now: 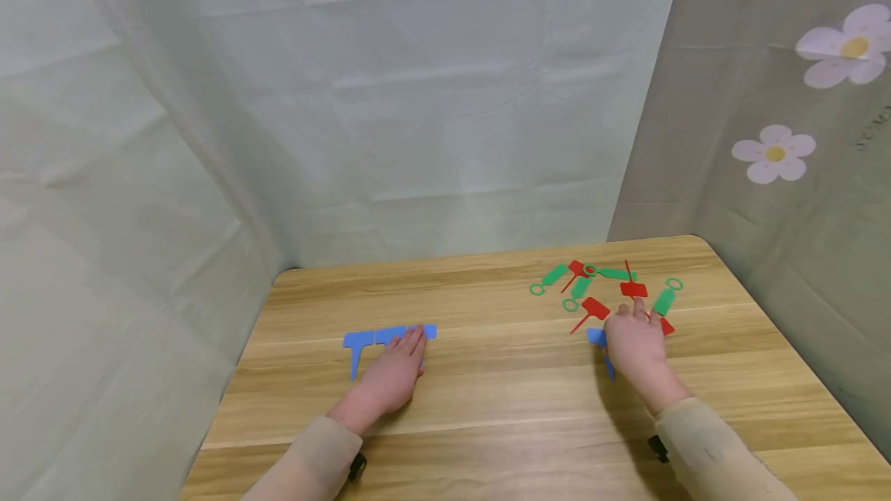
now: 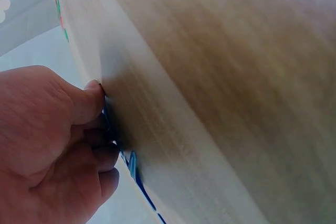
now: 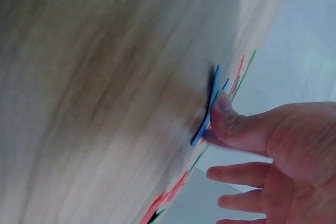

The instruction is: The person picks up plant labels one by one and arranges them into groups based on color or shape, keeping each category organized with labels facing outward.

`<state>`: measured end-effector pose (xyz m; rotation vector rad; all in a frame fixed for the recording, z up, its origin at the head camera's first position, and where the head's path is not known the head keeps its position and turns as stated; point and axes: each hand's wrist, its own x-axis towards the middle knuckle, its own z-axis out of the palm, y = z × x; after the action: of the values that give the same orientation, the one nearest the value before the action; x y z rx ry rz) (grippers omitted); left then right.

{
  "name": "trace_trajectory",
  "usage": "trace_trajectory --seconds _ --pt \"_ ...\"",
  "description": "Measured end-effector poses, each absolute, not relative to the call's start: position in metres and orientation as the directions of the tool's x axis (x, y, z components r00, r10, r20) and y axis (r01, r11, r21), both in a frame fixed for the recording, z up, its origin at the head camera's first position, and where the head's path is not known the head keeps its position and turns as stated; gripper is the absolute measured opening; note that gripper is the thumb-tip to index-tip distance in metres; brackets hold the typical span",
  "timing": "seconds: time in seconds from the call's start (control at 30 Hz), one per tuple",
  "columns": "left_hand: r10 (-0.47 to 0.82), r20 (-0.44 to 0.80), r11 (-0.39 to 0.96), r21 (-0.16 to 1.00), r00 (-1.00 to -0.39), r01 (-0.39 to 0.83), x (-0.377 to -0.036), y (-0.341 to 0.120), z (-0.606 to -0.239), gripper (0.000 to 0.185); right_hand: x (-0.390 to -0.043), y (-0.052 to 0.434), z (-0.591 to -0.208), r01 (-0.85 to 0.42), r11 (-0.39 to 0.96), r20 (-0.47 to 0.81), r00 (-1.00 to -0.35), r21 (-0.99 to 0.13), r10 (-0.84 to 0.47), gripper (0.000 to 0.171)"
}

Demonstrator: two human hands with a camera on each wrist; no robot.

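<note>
- A blue T-shaped tag (image 1: 600, 342) lies at the near edge of a mixed pile, under the right hand (image 1: 635, 340); thumb and forefinger pinch it, other fingers spread.
- Judged step: sorting blue tags out; next calls for lifting it clear.
- The left hand (image 1: 394, 371) rests flat, fingers straight, on a row of blue tags (image 1: 376, 339).
- Red and green tags (image 1: 605, 288) lie scattered on the wooden table (image 1: 487, 408). No containers visible.
</note>
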<state>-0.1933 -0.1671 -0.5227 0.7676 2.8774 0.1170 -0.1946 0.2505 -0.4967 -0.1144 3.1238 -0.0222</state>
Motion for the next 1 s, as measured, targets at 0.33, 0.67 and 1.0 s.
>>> trace_trajectory --seconds 0.33,0.67,1.0 --pt "0.497 -0.143 0.867 0.117 -0.856 0.484 -0.192 -0.166 -0.52 0.054 -0.201 0.263 -0.496 -0.036 0.999 -0.032 -0.999 -0.041 -0.037 0.046" --pt "0.494 -0.14 0.869 0.099 -0.858 0.484 -0.194 -0.166 -0.521 0.055 -0.205 0.266 -0.492 -0.026 0.991 -0.077 -0.996 -0.132 -0.036 0.028" --pt "0.494 -0.14 0.869 0.09 -0.858 0.486 -0.193 -0.165 -0.522 0.054 -0.209 0.28 -0.497 -0.022 0.969 -0.115 -0.992 -0.246 -0.052 0.034"
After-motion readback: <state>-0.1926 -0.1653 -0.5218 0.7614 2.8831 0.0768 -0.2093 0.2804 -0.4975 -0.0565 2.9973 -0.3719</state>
